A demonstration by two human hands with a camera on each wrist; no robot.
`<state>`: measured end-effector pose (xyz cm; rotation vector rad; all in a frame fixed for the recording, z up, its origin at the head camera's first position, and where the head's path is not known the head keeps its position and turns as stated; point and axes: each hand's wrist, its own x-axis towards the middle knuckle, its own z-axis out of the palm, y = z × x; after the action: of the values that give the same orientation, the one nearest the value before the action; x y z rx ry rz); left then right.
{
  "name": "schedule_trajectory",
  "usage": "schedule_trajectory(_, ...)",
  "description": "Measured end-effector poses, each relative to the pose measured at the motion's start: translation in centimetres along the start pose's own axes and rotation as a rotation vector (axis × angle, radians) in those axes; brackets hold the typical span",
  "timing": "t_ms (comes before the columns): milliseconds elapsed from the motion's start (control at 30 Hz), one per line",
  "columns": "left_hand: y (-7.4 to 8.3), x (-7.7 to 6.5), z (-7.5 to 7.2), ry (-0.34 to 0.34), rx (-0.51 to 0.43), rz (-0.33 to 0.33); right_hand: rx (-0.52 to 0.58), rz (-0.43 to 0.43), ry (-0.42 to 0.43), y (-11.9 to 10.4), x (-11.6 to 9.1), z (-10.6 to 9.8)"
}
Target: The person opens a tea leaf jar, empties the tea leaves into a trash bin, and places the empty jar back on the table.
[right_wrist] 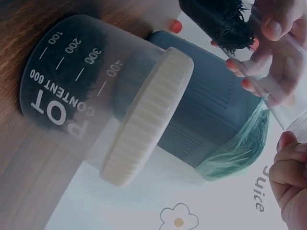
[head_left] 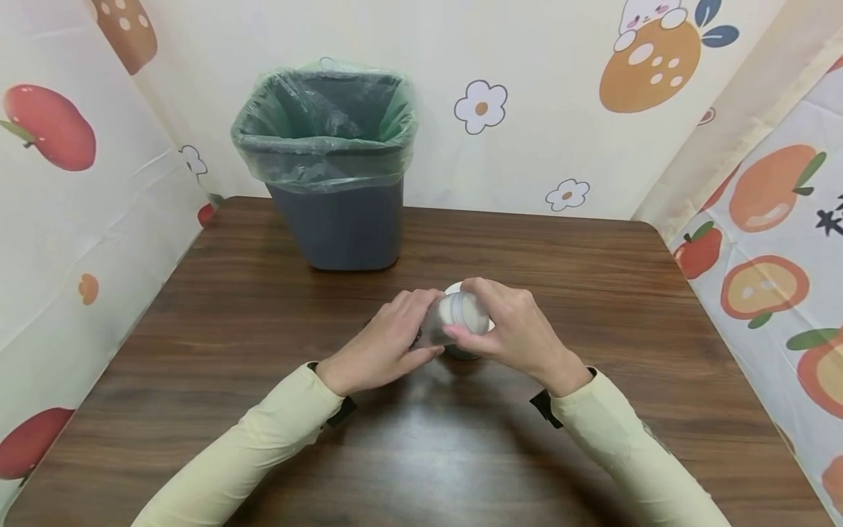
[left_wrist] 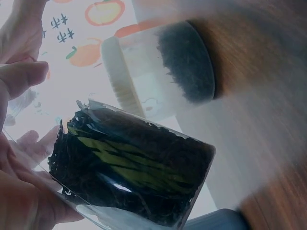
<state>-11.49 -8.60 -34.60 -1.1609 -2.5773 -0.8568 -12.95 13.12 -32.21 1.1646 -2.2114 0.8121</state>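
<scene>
My left hand (head_left: 388, 340) grips the body of a clear jar (left_wrist: 129, 167), its thumb and fingers on opposite sides. Dark dried leaves fill the lower part of that jar, which is tilted and held off the table. The right hand (head_left: 516, 326) grips the jar's round, pale end between thumb and fingers; whether this is a separate cap I cannot tell. Just beyond the hands stands an upright frosted pot (right_wrist: 96, 91) with a ribbed white lid (right_wrist: 148, 117), holding similar dark leaves. In the head view, hands and jar partly hide it.
A dark grey bin (head_left: 336, 227) with a green liner (head_left: 329, 165) stands at the table's back left. The brown wooden table (head_left: 421, 454) runs up to patterned cloth walls (head_left: 527, 132) at the back and both sides.
</scene>
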Motion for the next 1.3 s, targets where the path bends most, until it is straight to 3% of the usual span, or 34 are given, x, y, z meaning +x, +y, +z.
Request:
schedule_trajectory(167, -0.1, 0.1, -0.2, -0.017, 0.010, 0.016, 0.025, -0.027, 0.008, 0.3, 0.0, 0.0)
schedule_trajectory(433, -0.1, 0.2, -0.6, -0.103, -0.095, 0.004, 0.072, -0.127, 0.011, 1.0, -0.2, -0.2)
schedule_trajectory(567, -0.1, 0.2, -1.1, -0.168, -0.162, -0.028, 0.101, -0.135, -0.080, 1.0, -0.1, -0.8)
schedule_trajectory(667, -0.2, 0.1, -1.5, -0.191, -0.161, -0.047, 0.138, -0.109, -0.175, 0.9, -0.1, -1.3)
schedule_trajectory(933, -0.3, 0.1, -1.8, -0.190, -0.093, -0.036, 0.174, -0.103, -0.280, 0.8, -0.1, -2.3)
schedule_trajectory(1167, -0.2, 0.1, -1.7, -0.186, -0.085, -0.043, 0.175, -0.127, -0.265, 0.8, -0.1, -2.5)
schedule_trajectory(1300, -0.2, 0.1, -1.7, -0.172, -0.070, -0.046, 0.141, -0.089, -0.217, 0.6, -0.1, -2.5)
